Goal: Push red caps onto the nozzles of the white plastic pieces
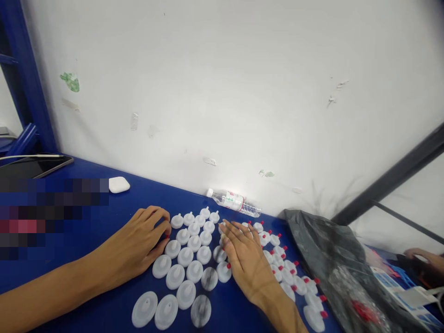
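Rows of white round caps with short spouts [185, 257] lie on the blue table between my hands. My left hand [147, 236] is at their left edge, its fingers curled together around something small and red that barely shows at the fingertips. My right hand [244, 252] reaches over the right side of the rows, fingers pressed together on a white piece whose top peeks out at the fingertips; the rest is hidden. To the right of that hand, several white caps with red tips [287, 276] form another group.
A clear plastic bottle [234, 201] lies against the white wall. A white case [119, 185] and a phone [38, 165] are at the left. A dark grey plastic bag [322, 249] covers the right side. Another person's hand [425, 258] shows at the far right.
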### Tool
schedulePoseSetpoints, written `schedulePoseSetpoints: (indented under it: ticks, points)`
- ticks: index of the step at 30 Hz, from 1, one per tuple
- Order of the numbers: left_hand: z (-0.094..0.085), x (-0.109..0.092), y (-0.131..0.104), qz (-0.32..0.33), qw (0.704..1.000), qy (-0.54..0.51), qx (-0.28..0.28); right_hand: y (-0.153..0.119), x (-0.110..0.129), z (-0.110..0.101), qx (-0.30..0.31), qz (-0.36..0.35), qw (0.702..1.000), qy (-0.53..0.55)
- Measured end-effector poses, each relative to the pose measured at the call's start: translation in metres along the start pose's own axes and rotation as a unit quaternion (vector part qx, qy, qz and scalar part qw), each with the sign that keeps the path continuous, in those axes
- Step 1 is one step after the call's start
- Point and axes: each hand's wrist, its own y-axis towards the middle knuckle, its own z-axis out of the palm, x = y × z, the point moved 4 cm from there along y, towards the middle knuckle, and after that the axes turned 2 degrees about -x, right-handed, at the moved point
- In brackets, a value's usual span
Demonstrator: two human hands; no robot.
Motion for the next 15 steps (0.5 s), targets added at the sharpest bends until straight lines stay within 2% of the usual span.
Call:
schedulePoseSetpoints:
  ticks: [5,8,11,15]
  points:
    - [-0.011,0.004,0.004,-0.042,0.997,-0.054,-0.036,0.002,0.004,-0.008,-0.059,0.043,0.997,0.009]
    - [-0.018,-0.004,0.005,-0.065,0.99,-0.107,-0.059,0.004,0.017,-0.013,-0.076,0.053,0.995,0.024]
    - [-0.022,-0.022,0.006,-0.055,0.978,-0.186,-0.072,0.01,0.037,-0.016,-0.043,0.001,0.997,0.064]
    - [-0.03,-0.045,0.003,0.015,0.974,-0.209,-0.084,0.014,0.058,-0.018,0.008,-0.079,0.992,0.102]
